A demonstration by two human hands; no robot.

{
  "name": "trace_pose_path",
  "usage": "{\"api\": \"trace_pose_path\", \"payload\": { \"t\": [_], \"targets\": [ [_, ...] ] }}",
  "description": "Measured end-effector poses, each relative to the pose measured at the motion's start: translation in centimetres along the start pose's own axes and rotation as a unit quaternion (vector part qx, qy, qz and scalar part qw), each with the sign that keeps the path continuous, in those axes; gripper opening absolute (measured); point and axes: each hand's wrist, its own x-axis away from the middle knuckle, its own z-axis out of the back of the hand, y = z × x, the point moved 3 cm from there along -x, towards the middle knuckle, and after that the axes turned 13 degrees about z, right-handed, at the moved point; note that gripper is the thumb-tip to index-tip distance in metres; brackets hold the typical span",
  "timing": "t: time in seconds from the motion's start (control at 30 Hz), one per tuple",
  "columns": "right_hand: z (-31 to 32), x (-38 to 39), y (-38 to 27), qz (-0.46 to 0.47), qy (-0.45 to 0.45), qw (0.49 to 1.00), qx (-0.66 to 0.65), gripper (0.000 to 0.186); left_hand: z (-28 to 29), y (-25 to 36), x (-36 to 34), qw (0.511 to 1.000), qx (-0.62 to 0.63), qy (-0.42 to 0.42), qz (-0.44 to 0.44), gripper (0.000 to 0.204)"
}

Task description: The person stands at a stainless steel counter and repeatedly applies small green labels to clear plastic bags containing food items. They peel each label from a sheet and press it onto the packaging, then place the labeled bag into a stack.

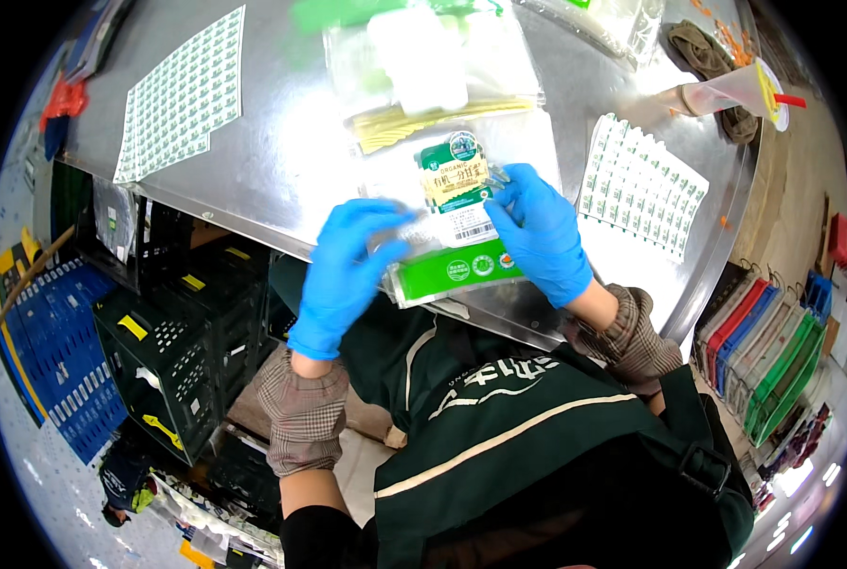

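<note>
A clear plastic bag [423,228] with a green printed band along its near edge lies flat on the metal table in front of me. On it sit a green and cream label [455,175] and a white barcode label [471,226]. My left hand [349,270], in a blue glove, is at the bag's left side with thumb and fingers apart, slightly blurred and holding nothing. My right hand [544,232], also gloved in blue, is over the bag's right side. Its thumb and fingers are closed beside the green and cream label; what is between them is too small to make out.
Beyond the bag lies a stack of clear bags [499,81] with yellowish edges. Sticker sheets lie at the left [188,93] and right [641,185]. A plastic cup [727,93] with a red straw stands at far right, near brown cloth [698,47]. Black crates [163,351] stand below left.
</note>
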Motion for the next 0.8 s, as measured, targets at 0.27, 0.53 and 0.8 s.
{"api": "trace_pose_path", "payload": {
  "t": [0.27, 0.53, 0.8],
  "targets": [
    [4.9, -1.5, -3.5, -0.005, 0.058, 0.994, -0.089, 0.018, -0.9, -1.7, -1.6, 0.995, -0.098, -0.015, -0.006, 0.013],
    [1.8, -0.8, -0.8, 0.068, -0.071, 0.991, 0.089, 0.016, 1.1, -1.2, -0.8, 0.980, 0.144, 0.077, 0.110, 0.013],
    [2.1, -2.0, 0.1, 0.152, -0.058, 0.965, 0.205, 0.023, -1.1, -1.3, -1.7, 0.993, -0.115, -0.020, -0.018, 0.015]
  ]
}}
